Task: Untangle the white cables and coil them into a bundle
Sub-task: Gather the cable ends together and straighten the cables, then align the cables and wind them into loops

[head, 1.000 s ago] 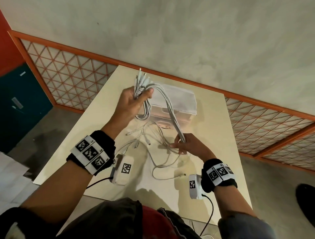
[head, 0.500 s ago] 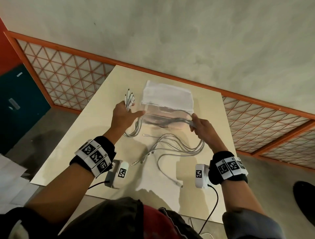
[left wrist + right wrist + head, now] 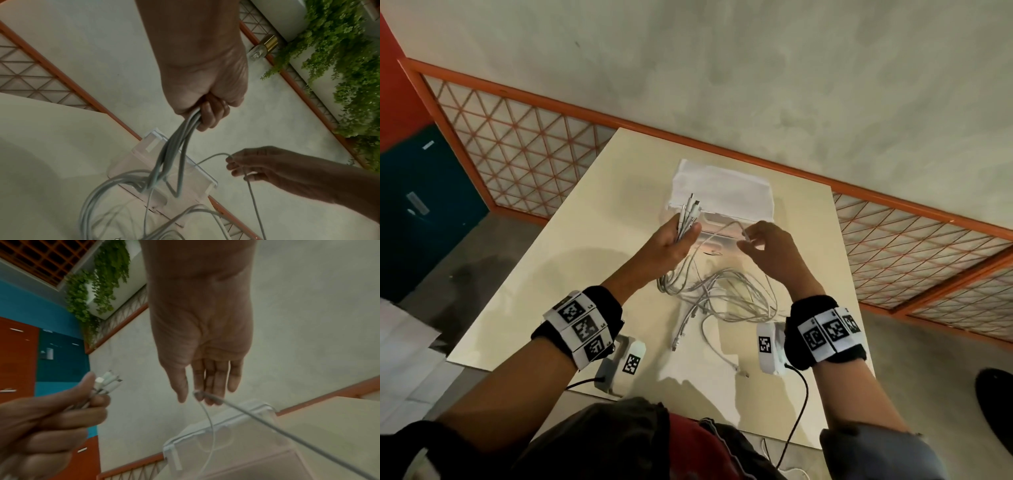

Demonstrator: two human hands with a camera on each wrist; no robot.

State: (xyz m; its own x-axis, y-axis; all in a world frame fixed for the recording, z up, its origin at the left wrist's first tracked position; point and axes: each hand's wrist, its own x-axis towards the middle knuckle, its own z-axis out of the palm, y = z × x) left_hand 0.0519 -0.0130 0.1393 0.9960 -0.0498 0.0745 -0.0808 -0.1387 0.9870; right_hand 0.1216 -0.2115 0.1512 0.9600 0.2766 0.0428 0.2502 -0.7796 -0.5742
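Observation:
My left hand (image 3: 678, 240) grips a bunch of white cables (image 3: 722, 294) near their plug ends (image 3: 691, 207), which stick up past the fingers. The rest of the cables hang down from the fist (image 3: 207, 113) and lie in loose loops on the cream table (image 3: 592, 267). My right hand (image 3: 763, 246) is close to the right of the left one. It pinches a single white cable (image 3: 254, 204) at the fingertips (image 3: 199, 395), and that cable (image 3: 267, 423) runs down to the pile. The plug ends (image 3: 109, 381) also show in the right wrist view.
A clear plastic box with a white lid (image 3: 722, 192) stands on the table just behind both hands. An orange-framed lattice railing (image 3: 524, 147) runs behind the table. The table's near edge (image 3: 688, 407) is close to my body.
The left hand has carried its bunch to the right, over the box front. The right hand has let go of the thick run of cables, moved left and picked out one cable.

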